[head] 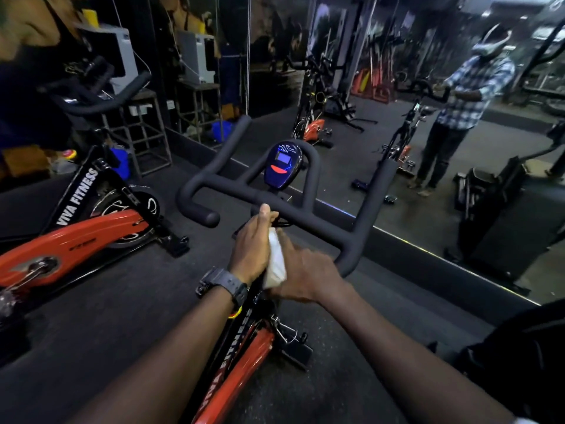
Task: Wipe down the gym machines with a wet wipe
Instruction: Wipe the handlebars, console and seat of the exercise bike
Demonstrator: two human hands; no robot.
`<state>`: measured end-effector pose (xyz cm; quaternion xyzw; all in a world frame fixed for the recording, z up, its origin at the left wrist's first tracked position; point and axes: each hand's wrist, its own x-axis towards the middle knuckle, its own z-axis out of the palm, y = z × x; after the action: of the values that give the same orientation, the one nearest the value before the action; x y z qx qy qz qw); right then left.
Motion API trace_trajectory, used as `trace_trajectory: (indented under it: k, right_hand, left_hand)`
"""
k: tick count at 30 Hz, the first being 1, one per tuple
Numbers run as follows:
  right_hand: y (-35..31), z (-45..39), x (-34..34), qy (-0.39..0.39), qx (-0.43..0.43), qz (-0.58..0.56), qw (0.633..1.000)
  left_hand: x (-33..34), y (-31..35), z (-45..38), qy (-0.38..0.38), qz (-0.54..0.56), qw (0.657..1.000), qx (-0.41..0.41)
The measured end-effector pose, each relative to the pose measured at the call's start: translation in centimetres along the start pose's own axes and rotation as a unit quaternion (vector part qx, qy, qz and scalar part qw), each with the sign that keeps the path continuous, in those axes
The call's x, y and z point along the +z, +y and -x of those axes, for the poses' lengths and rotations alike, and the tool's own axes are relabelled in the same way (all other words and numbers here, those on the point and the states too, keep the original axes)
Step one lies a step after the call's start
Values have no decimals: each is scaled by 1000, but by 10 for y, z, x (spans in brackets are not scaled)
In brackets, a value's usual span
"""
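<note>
I judge the job to be at its start, or between machines: I have the white wet wipe [275, 261] in hand, but it is not pressed against any part of the spin bike [241, 347] in front of me, and nothing here tells me which surfaces are already done. The black handlebar [308, 215] looks dry and unmarked, though in this dim light I could not vouch for that. The blue console [282, 163] at the far middle of the bar and the second orange bike [76, 237] off to the left would, I think, both need a pass too. The wipe sits upright between my two hands, just on the near side of the bar's centre stem and apart from it. My left hand [252, 246] has its fingers curled round the wipe's left edge, thumb raised toward the bar. My right hand [305, 270] lies against the wipe's right side with fingers bent, pinching its lower part, as if I am unfolding or bunching it. A dark watch [224, 284] rides my left wrist.
</note>
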<state>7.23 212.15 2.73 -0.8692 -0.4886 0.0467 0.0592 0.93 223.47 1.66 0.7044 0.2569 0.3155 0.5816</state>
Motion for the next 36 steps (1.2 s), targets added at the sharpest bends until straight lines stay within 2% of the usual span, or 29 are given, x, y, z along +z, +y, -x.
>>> trace_trajectory:
  k: [3,5,7,11,14,17,19,21,25,28,30,33,36]
  right_hand:
    - [-23,-20,6,44,13,-16,999]
    - [-20,-21,20,125,11,21,992]
    - [-1,-10,33,221,-18,75,972]
    - [68,34,53,269,-62,189,942]
    - [85,44,48,261,-46,217,940]
    - [46,18,45,227,-70,155,959]
    - [16,-2,50,232,-100,97,963]
    - [3,-10,50,244,-81,78,963]
    - [40,17,50,264,-68,152,950]
    - [95,46,57,279,-109,163,940]
    - [113,53,54,271,-102,179,940]
    - [87,46,47,252,-86,131,955]
    - [38,29,46,238,-105,113,959]
  left_hand:
    - [-1,-3,-4,7,-6,1000,-3]
    - [0,-2,-7,8,-5,1000,-6]
    - [1,1,-9,3,-5,1000,-8]
    - [11,6,-11,-52,-62,997,15]
    - [24,9,-9,-108,-153,981,46]
    - [35,12,-9,-116,-241,960,83]
    - [40,15,-14,-114,-221,964,89]
    - [43,15,-24,-108,-170,976,87]
    - [48,16,-38,-141,-116,980,80]
    - [47,16,-34,-143,-155,974,85]
    - [47,18,-26,-147,-231,956,102]
    - [52,21,-18,-144,-318,926,144]
    - [57,22,-27,-143,-309,932,124]
